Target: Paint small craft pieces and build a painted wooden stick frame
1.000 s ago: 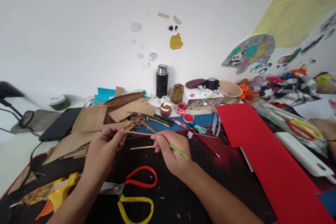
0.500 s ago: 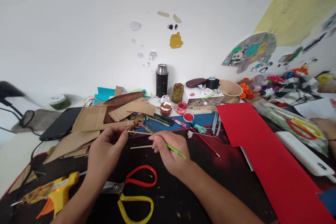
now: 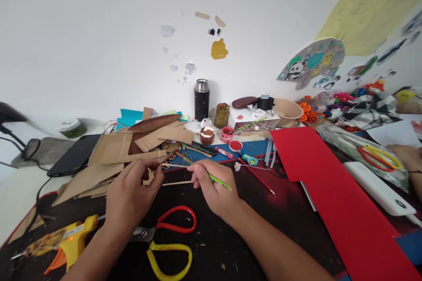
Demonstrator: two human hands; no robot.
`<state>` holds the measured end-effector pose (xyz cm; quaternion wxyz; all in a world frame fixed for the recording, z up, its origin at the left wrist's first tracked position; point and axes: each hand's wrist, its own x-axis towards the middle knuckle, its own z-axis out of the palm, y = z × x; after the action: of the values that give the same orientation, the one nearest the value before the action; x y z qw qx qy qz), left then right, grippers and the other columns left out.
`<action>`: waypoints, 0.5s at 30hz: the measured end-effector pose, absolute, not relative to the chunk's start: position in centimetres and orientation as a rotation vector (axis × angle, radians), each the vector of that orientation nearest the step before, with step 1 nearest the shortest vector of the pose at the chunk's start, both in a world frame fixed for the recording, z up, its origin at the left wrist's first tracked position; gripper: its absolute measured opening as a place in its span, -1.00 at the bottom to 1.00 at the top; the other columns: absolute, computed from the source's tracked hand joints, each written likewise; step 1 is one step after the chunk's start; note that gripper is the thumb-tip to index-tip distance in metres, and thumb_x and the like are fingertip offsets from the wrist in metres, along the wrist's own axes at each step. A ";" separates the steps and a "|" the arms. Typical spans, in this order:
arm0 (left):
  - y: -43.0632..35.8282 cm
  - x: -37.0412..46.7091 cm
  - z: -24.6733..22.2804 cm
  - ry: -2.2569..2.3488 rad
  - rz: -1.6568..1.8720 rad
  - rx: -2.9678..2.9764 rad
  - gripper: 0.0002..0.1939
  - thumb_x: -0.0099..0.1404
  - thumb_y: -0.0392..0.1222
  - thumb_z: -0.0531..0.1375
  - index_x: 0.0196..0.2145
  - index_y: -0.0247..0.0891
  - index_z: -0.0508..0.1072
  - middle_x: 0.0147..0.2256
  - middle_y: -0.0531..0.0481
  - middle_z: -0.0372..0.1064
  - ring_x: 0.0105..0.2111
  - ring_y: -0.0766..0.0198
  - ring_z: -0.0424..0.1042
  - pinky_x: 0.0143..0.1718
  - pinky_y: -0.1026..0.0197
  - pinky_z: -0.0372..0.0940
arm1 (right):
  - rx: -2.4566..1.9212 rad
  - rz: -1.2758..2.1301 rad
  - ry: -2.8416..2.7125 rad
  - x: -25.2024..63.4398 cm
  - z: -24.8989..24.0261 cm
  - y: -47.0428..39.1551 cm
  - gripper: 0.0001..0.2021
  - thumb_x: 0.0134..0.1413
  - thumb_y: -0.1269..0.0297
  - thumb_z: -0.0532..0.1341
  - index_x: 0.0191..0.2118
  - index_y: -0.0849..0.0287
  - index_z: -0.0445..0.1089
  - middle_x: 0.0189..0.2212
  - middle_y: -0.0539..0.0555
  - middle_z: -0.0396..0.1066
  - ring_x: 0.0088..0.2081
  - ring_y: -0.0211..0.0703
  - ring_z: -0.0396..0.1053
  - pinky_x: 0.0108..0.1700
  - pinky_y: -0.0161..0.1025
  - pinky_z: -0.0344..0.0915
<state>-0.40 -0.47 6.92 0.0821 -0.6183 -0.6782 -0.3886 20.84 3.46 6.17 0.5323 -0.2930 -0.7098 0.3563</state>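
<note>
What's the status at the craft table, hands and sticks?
Left hand pinching thin wooden stick. Right hand gripping green brush. Second stick lying between them; scissors just below.

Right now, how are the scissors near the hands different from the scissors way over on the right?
The near scissors have one red handle and one yellow, and lie bare on the black mat. The far scissors have the same two colours but rest on a clear plastic bag, farther from the left hand and right hand. Neither pair is being touched.
</note>
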 end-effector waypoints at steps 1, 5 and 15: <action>-0.5 -0.4 6.9 -1.988 -1.140 -1.859 -0.83 0.41 -0.03 0.21 -0.28 -0.08 0.55 -0.48 0.05 0.42 -0.47 0.17 0.43 -0.42 0.16 0.14 | -0.707 0.867 -1.663 20.9 6.1 3.6 -0.65 0.59 0.12 0.12 -0.16 0.14 0.59 -0.44 0.04 0.54 -0.50 -0.23 0.50 -0.38 -0.28 0.45; -0.3 -0.7 6.4 -1.823 -1.060 -1.916 -0.85 0.46 -0.12 0.20 -0.24 -0.12 0.56 -0.36 -0.03 0.59 -0.36 0.12 0.56 -0.35 0.16 0.26 | -0.662 0.939 -1.620 20.9 6.3 3.4 -0.63 0.60 0.10 0.12 -0.15 0.16 0.60 -0.45 0.02 0.53 -0.52 -0.25 0.49 -0.42 -0.31 0.42; -0.3 -1.0 6.2 -1.531 -0.926 -1.962 -0.92 0.45 -0.26 0.25 -0.16 -0.16 0.56 -0.28 -0.06 0.66 -0.27 0.11 0.65 -0.23 0.17 0.38 | -0.739 1.014 -1.564 20.8 6.0 3.9 -0.58 0.58 0.01 0.13 -0.18 0.17 0.59 -0.48 0.01 0.50 -0.54 -0.28 0.47 -0.48 -0.35 0.37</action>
<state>-0.98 -0.32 6.25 0.2406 -0.7172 -0.5597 -0.3384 20.81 3.91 6.00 0.5381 -0.3106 -0.6576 0.4261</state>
